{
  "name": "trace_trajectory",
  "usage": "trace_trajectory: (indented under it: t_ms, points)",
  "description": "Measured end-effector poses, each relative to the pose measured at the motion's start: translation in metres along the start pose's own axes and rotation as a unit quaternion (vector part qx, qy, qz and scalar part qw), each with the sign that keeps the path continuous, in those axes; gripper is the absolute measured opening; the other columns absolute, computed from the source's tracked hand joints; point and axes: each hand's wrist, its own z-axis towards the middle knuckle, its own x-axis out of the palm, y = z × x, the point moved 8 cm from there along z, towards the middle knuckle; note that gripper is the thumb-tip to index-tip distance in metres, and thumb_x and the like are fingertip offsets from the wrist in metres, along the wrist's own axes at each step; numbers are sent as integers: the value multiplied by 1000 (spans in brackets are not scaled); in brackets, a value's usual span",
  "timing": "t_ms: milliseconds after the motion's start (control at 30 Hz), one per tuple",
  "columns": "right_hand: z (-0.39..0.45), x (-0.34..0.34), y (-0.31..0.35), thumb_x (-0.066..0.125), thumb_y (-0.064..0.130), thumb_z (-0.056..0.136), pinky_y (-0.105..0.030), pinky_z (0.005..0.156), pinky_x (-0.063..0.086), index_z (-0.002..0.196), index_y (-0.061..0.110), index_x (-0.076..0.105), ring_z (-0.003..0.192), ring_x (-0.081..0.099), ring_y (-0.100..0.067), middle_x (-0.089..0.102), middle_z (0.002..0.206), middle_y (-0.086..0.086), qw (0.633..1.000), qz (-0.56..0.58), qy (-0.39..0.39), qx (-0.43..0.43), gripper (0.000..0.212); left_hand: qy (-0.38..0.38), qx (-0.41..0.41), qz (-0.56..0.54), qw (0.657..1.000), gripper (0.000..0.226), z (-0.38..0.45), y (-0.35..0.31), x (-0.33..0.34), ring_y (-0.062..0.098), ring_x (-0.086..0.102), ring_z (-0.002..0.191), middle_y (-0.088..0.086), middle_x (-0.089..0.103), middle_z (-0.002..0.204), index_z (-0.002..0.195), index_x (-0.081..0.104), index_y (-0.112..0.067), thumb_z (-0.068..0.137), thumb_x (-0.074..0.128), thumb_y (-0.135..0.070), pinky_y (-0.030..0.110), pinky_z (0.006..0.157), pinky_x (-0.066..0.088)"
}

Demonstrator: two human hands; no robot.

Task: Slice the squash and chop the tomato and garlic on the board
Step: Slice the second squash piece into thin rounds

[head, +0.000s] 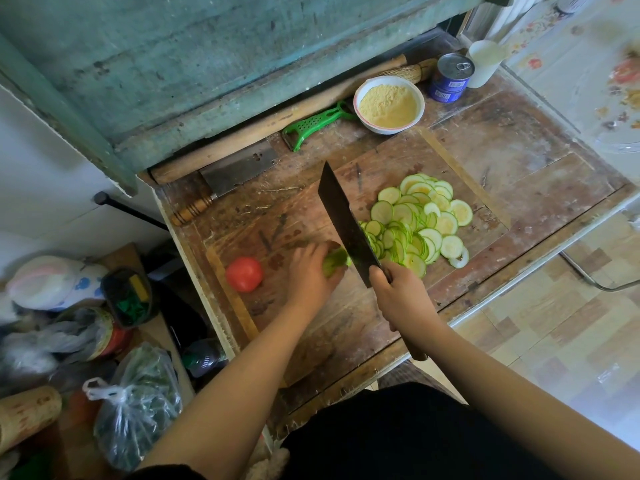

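Observation:
A short green squash end (335,260) lies on the worn wooden board (398,157), pinned under the fingers of my left hand (309,276). My right hand (398,293) grips the handle of a dark cleaver (343,223), whose blade stands edge down right beside the squash end. To the right of the blade spreads a pile of thin round squash slices (419,220). A whole red tomato (244,274) rests near the board's left edge. No garlic shows.
Behind the board lie a second cleaver (235,173), a long rolling pin (277,124), a green peeler (317,124), a white bowl of yellow meal (388,105) and a blue tin (450,77). Bags and jars crowd the floor at left (131,403).

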Motion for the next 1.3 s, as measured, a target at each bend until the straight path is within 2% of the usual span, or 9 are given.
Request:
trace_trajectory:
  t_ms: [133,267,433,733,967,1300]
  points:
    - [0,3,-1,42,32,93,-35,51,39,74,6,48,50,40,-20,43,58,-6,1000,2,9,9,33,-6,0,-33,999,44,2,0,-3,23,51,100,-4,63,110,120,58,-25,79,72,-30,36,82,41]
    - [-1,3,-1,41,32,93,-34,51,40,81,-3,50,50,40,-20,42,58,-6,1000,-7,5,8,38,-4,3,-26,1000,47,1,-1,-2,22,49,100,-3,62,112,124,56,-27,80,71,-31,36,82,42]
    - [-2,2,-4,41,30,94,-34,51,40,71,8,46,49,40,-19,42,57,-4,1000,-8,7,15,32,-8,13,-17,1000,48,1,-1,-1,24,50,97,-2,61,109,126,56,-26,80,70,-31,33,79,38]
    - [-8,0,-4,41,30,94,-33,49,39,71,8,46,49,40,-19,42,56,-4,1000,-4,-1,11,32,-9,14,-16,1000,58,-2,-3,-3,22,48,95,0,61,107,134,50,-28,81,71,-31,32,78,38]
    - [-8,0,0,41,30,95,-29,43,41,68,12,44,47,41,-19,43,56,-5,1000,4,7,17,33,-7,7,-15,1000,57,-2,-1,-1,21,47,97,-1,60,109,134,51,-28,81,71,-31,28,78,35]
    - [-7,3,1,40,29,95,-32,47,42,73,9,46,48,40,-19,43,57,-5,1000,-5,19,22,31,-13,7,-19,1000,56,-1,-1,-2,20,47,97,-1,61,108,132,53,-26,79,72,-31,27,76,33]
